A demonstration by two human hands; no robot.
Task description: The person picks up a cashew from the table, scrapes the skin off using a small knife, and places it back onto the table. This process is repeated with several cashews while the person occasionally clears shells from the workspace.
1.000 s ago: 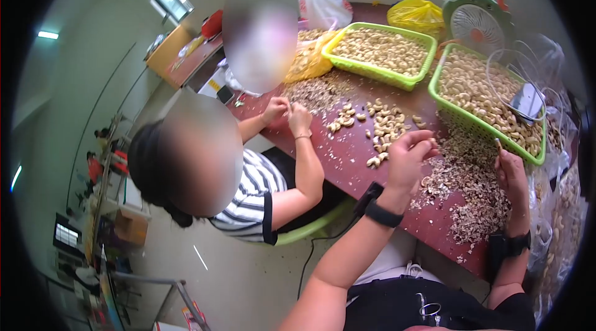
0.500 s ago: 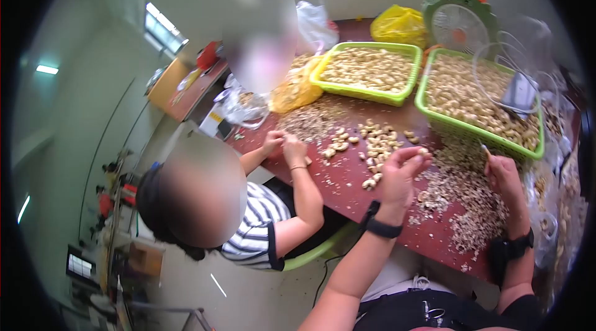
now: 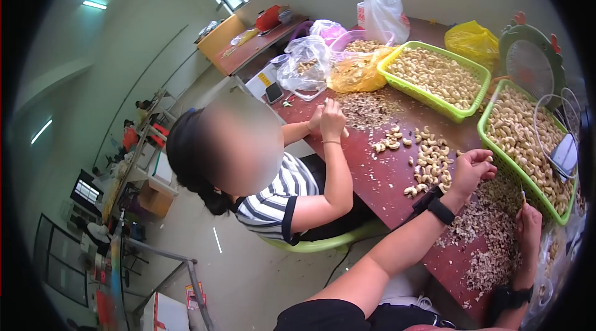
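Observation:
My left hand (image 3: 473,172) is closed, pinching a cashew nut (image 3: 490,159) between thumb and fingertips above the table. Lower right, my right hand (image 3: 528,225) is closed round a short, thin tool that looks like a small knife (image 3: 523,195); its pale tip points up and its handle is mostly hidden in my fingers. The two hands are apart. Bare cashew nuts (image 3: 433,158) lie in a loose pile just left of my left hand. Bits of skin and crumbs (image 3: 490,262) spread over the table below and between my hands.
Two green baskets, one at the back (image 3: 456,110) and one at the right (image 3: 524,185), hold cashews. A co-worker (image 3: 298,200) sits to my left, hands over the table (image 3: 366,172). Behind stand a fan (image 3: 531,61), a yellow bag (image 3: 472,42) and plastic bags (image 3: 304,61).
My view has swung left, so the table and baskets appear farther right. My left hand still pinches the cashew and my right hand still holds the tool. The co-worker's hands look slightly raised.

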